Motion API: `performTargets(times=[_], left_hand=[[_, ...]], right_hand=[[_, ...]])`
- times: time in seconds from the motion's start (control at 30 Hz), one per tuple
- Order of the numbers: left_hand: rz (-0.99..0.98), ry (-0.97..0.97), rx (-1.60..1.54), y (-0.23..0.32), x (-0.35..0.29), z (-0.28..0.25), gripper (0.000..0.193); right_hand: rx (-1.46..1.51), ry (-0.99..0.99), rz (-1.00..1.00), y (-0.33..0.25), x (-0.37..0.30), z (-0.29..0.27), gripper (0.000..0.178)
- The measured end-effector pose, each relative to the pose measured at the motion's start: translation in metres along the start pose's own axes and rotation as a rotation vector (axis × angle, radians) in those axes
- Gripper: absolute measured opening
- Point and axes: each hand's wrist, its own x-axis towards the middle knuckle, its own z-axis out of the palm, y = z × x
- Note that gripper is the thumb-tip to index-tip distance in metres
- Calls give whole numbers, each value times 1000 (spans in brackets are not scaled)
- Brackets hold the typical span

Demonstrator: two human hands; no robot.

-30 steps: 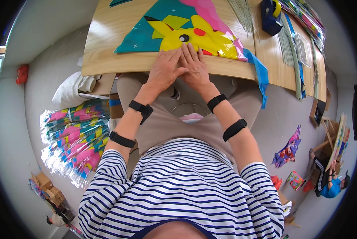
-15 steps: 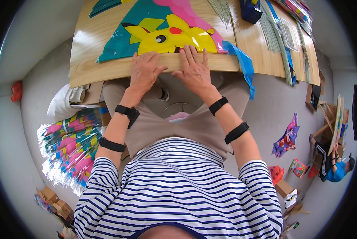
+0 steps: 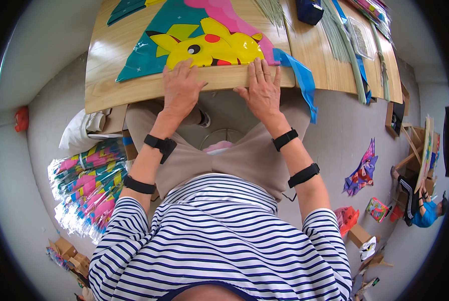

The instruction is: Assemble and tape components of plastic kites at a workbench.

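Note:
On the wooden table point(image 3: 104, 93) lies a folded kite sheet point(image 3: 152, 57) of shiny teal, pink and yellow plastic, printed with a yellow cartoon face. Its straight near edge runs roughly along the table's front. My left hand point(image 3: 181, 90) lies flat with fingers stretched out, the tips on the sheet's near edge below the printed eye. Farther right, my right hand point(image 3: 262, 90) is flat too, its fingertips at the same edge near the right corner. Neither hand grips anything. A blue plastic strip point(image 3: 303, 75) trails from that corner over the table edge.
Thin pale rods point(image 3: 337, 42), a dark blue box point(image 3: 310, 11) and a clear tray point(image 3: 361, 39) sit on the table's right side. Left of my legs is a pile of printed plastic sheets point(image 3: 91, 183). A person in a blue top point(image 3: 425, 214) sits at far right.
My right hand has slid to the right along the sheet's near edge, toward its corner. My left hand stays by the left part of that edge. The whole view has shifted slightly.

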Motion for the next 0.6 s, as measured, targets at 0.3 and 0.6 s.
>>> performTargets(times=[0.3,0.6], left_hand=[[135,-3,-227,47,38,41,40],[85,-11,-260,55,37,31,39]], right_hand=[[33,58,-12,6,0,1,74],[-159,207,354,97,24,-35,57]])
